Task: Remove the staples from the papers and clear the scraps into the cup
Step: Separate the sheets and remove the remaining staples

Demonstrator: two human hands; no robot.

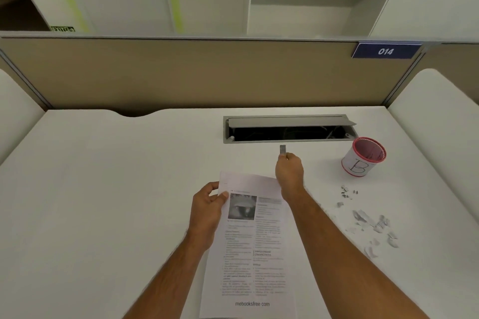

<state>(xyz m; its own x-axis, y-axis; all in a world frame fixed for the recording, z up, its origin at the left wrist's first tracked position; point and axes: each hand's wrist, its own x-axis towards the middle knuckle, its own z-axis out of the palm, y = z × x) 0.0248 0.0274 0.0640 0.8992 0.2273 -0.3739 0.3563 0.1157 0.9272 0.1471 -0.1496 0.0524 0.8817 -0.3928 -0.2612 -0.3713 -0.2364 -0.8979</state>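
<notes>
Printed papers (248, 246) lie near the front middle of the white desk (116, 189). My left hand (207, 204) pinches their upper left edge. Beyond the top right corner of the papers, my right hand (289, 172) grips a small grey metal tool (282, 150) that sticks up out of the fist. A red mesh cup (364, 156) with a white label marked "B" stands at the right. Pulled staples (347, 192) and torn paper scraps (373, 228) lie scattered on the desk in front of the cup.
An open grey cable hatch (287, 128) is sunk into the desk behind my right hand. A tan partition (181, 72) with a blue "014" sign (385, 51) closes the back of the desk. White side panels flank it left and right.
</notes>
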